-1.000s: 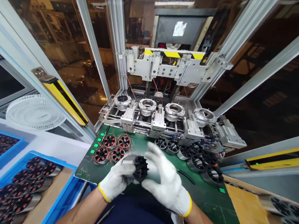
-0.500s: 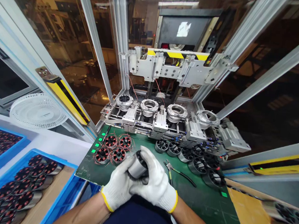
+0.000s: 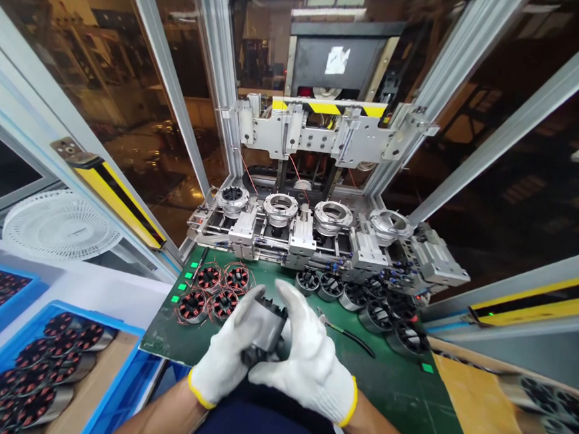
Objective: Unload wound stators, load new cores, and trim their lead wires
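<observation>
A bare motor stator core [image 3: 267,327], grey steel outside with black insulation at both ends, is held in front of my body. My gloved left hand [image 3: 229,346] is closed around its left side. My gloved right hand [image 3: 306,355] curves about its right side with thumb and fingers spread apart; whether it touches the core cannot be made out. Just beyond my left hand, several copper-wound stators [image 3: 224,303] with loose wire ends lie on the green table. Cutting pliers [image 3: 343,331] lie beyond my right hand.
Several unwound stators [image 3: 376,315] stand at the table's right. Behind is a winding machine with ring-shaped holders [image 3: 333,215]; the leftmost holder [image 3: 232,199] contains a black core. A blue tray [image 3: 125,358] of wound stators is on the left, beside a white fan [image 3: 63,224].
The stator core has been turned more upright between my hands. My right thumb and fingers have spread wider around it. The view has shifted slightly.
</observation>
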A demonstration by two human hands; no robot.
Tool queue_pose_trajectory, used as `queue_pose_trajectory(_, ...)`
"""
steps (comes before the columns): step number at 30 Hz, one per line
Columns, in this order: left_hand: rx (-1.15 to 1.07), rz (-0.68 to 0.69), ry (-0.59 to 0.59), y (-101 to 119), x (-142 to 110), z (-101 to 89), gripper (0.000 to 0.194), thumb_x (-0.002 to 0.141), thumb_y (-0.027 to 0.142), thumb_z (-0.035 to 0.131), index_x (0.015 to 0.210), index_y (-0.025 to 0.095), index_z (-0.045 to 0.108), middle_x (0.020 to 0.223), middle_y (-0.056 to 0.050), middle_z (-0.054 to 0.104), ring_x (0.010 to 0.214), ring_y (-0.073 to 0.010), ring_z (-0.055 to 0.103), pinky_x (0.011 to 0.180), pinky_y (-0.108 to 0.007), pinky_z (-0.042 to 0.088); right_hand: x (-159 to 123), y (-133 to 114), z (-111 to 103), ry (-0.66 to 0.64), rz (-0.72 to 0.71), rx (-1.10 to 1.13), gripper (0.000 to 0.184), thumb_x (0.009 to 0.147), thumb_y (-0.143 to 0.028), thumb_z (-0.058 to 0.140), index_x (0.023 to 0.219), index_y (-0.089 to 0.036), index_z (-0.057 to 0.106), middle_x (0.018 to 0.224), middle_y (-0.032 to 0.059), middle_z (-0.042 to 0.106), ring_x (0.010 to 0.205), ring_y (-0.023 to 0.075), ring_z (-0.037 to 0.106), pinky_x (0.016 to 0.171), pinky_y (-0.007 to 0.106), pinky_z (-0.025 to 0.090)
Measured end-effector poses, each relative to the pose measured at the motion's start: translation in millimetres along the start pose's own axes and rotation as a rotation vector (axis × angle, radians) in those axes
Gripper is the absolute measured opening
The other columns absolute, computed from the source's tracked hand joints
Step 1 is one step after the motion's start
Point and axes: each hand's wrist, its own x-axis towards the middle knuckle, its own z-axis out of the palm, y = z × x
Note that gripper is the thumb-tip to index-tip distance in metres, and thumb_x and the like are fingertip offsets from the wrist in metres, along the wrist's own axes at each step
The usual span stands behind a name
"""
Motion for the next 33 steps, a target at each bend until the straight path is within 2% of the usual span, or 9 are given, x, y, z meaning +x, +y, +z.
queue_pose_trajectory(2, -0.216, -0.114, 0.062, -7.9, 5.2, 1.6, 0.072, 0.077, 0.058, 0.059, 0.135, 0.019, 0.042, 0.124, -0.015, 0.060, 0.111, -0.0325, 0.059, 0.092, -0.049, 0.047, 2.0, 0.9, 0.5, -0.038, 0.003, 0.005, 0.108, 0.057, -0.051, 0.080, 0.141, -0.012, 0.025, 0.142, 0.0209, 0.035, 0.128, 0.0351, 0.040, 0.103, 0.050, 0.041)
queue_pose_trajectory(4, -0.290, -0.122, 0.146, -17.2, 8.5, 0.4, 0.066, 0.077, 0.057, 0.060, 0.127, 0.016, 0.049, 0.119, -0.015, 0.062, 0.109, -0.0308, 0.060, 0.092, -0.047, 0.048, 2.9, 1.2, 4.7, -0.038, 0.020, 0.032, 0.088, 0.063, -0.043, 0.076, 0.135, -0.014, 0.035, 0.139, 0.0186, 0.041, 0.126, 0.0333, 0.043, 0.102, 0.049, 0.041)
queue_pose_trajectory(7, -0.127, 0.023, 0.135, -22.7, 5.4, -5.7, 0.056, 0.075, 0.050, 0.064, 0.121, 0.018, 0.055, 0.124, -0.012, 0.060, 0.118, -0.0289, 0.054, 0.100, -0.041, 0.044, 2.5, -2.5, 12.4, -0.006, 0.073, 0.113, 0.061, 0.067, -0.031, 0.069, 0.122, -0.019, 0.047, 0.120, 0.0125, 0.057, 0.111, 0.0281, 0.055, 0.096, 0.044, 0.047)
queue_pose_trajectory(12, 0.309, 0.271, -0.011, -2.3, -7.5, -13.9, 0.079, 0.052, 0.016, 0.077, 0.126, 0.025, 0.052, 0.132, -0.005, 0.054, 0.127, -0.0314, 0.044, 0.110, -0.039, 0.032, -0.5, -11.0, 10.3, 0.103, -0.034, 0.190, 0.061, 0.063, -0.031, 0.071, 0.117, -0.017, 0.048, 0.127, 0.0157, 0.052, 0.117, 0.0308, 0.052, 0.098, 0.044, 0.046)
queue_pose_trajectory(14, 0.478, 0.350, -0.032, 8.2, -8.3, -15.7, 0.078, 0.051, 0.011, 0.075, 0.125, 0.025, 0.052, 0.131, -0.006, 0.054, 0.126, -0.0324, 0.044, 0.111, -0.043, 0.029, -0.3, -8.5, 0.7, 0.001, 0.016, 0.194, 0.069, 0.062, -0.036, 0.076, 0.121, -0.016, 0.046, 0.141, 0.0183, 0.038, 0.126, 0.0329, 0.044, 0.102, 0.046, 0.043)
queue_pose_trajectory(17, 0.580, 0.403, -0.079, 19.6, -6.0, -18.6, 0.077, 0.049, 0.013, 0.077, 0.121, 0.025, 0.054, 0.133, -0.008, 0.051, 0.125, -0.0344, 0.044, 0.111, -0.048, 0.028, 4.9, 1.0, -19.4, -0.336, 0.111, 0.297, 0.074, 0.066, -0.036, 0.075, 0.131, -0.021, 0.043, 0.151, 0.0110, 0.025, 0.131, 0.0287, 0.038, 0.104, 0.041, 0.041)
queue_pose_trajectory(23, 0.873, 0.387, -0.179, 17.9, -6.0, -20.1, 0.093, 0.034, 0.017, 0.085, 0.122, 0.029, 0.058, 0.143, -0.009, 0.038, 0.127, -0.0377, 0.041, 0.110, -0.049, 0.028, 15.3, 6.2, -29.4, -0.589, 0.182, 0.428, 0.040, 0.084, -0.025, 0.055, 0.124, -0.025, 0.054, 0.126, 0.0050, 0.057, 0.111, 0.0228, 0.057, 0.095, 0.037, 0.047)
queue_pose_trajectory(28, 0.664, 0.354, 0.135, 6.2, -6.0, -27.6, 0.091, 0.050, 0.011, 0.075, 0.134, 0.029, 0.045, 0.109, -0.005, 0.062, 0.096, -0.0254, 0.060, 0.087, -0.036, 0.047, 34.2, 21.3, -19.9, -0.518, 0.215, 0.542, 0.040, 0.086, -0.034, 0.053, 0.124, -0.021, 0.056, 0.113, 0.0046, 0.065, 0.098, 0.0241, 0.062, 0.086, 0.037, 0.051)
queue_pose_trajectory(33, 0.834, 0.352, 0.208, -10.6, -4.0, -54.6, 0.049, 0.065, 0.014, 0.061, 0.113, 0.023, 0.058, 0.077, 0.001, 0.061, 0.070, -0.0156, 0.058, 0.068, -0.026, 0.047, 125.0, 57.1, -37.9, -0.275, 0.164, 0.040, 0.041, 0.088, -0.038, 0.050, 0.124, -0.022, 0.057, 0.129, 0.0075, 0.055, 0.109, 0.0268, 0.057, 0.095, 0.042, 0.045)
